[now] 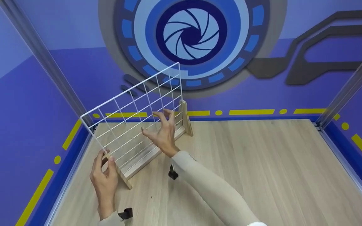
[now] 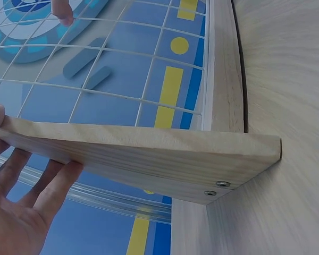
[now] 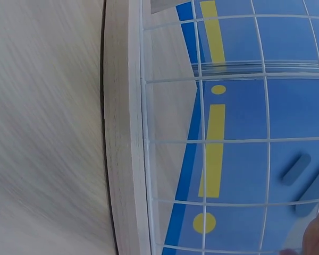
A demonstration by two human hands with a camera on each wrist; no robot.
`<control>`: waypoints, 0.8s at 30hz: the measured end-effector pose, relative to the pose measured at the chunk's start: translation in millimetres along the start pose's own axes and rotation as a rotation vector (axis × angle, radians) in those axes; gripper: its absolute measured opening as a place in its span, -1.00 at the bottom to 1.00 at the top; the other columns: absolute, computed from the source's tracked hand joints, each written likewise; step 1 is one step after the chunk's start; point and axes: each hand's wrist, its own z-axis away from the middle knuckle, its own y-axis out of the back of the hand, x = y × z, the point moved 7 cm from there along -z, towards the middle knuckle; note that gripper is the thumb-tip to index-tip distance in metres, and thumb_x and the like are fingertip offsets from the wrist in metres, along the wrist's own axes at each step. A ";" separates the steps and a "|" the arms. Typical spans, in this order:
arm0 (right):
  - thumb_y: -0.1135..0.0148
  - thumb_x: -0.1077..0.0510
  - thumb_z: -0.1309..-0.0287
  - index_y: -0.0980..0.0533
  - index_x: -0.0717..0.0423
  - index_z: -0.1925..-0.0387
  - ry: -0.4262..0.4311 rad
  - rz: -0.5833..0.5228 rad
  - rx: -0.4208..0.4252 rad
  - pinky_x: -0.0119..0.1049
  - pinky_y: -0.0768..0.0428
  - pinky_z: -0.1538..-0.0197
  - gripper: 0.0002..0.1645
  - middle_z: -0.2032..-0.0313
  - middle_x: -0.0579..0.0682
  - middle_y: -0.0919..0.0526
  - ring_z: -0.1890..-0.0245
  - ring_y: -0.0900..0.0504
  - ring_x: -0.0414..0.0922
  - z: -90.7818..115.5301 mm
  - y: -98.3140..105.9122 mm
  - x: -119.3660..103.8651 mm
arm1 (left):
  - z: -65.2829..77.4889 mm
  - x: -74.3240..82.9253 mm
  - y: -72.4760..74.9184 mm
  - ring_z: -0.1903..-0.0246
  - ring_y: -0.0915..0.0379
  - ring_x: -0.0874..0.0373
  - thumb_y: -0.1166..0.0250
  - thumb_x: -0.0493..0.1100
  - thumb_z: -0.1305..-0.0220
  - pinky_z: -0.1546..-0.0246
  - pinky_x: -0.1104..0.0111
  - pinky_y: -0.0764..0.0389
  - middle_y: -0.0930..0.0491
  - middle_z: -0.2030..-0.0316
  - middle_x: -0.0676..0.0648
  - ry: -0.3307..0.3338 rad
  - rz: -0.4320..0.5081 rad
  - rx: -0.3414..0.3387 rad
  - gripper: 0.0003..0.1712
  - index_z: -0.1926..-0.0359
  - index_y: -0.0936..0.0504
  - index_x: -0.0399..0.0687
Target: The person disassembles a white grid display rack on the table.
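A white wire grid panel stands upright in a wooden frame on the table, slanting from near left to far right. The frame has a bottom bar, a near side piece and a far side piece. My left hand holds the top of the near side piece, thumb on the grid side and fingers along the outer face in the left wrist view. In front of the grid is my right hand, thumb and fingers spread apart with nothing between them. Two screw heads show low on the near side piece.
The wood-grain table extends to the right of the frame. A blue printed wall rises behind it. Metal posts stand at the back corners. Black mounts sit at my wrists.
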 end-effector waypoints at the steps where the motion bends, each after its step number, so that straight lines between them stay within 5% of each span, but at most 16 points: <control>1: -0.78 -0.03 0.20 -0.67 -0.07 -0.13 -0.001 0.004 0.002 0.02 -0.57 -0.33 -0.23 -0.31 0.10 -0.41 -0.32 -0.48 0.07 -0.1 0.3 0.2 | 0.0 -2.4 -0.4 -0.06 -0.57 0.38 -0.31 -0.44 -0.45 0.08 0.74 -0.59 -0.69 -0.18 -0.31 0.002 0.001 -0.005 -0.50 -0.37 -0.57 -0.35; 24: -0.77 -0.04 0.23 -0.67 -0.04 -0.10 0.029 0.014 0.025 0.01 -0.55 -0.29 -0.24 -0.28 0.12 -0.42 -0.28 -0.49 0.08 -4.3 1.1 -6.2 | -1.3 -7.6 0.5 -0.11 -0.54 0.54 -0.33 -0.42 -0.45 0.05 0.73 -0.59 -0.69 -0.21 -0.29 -0.024 -0.017 -0.032 -0.42 -0.45 -0.51 -0.34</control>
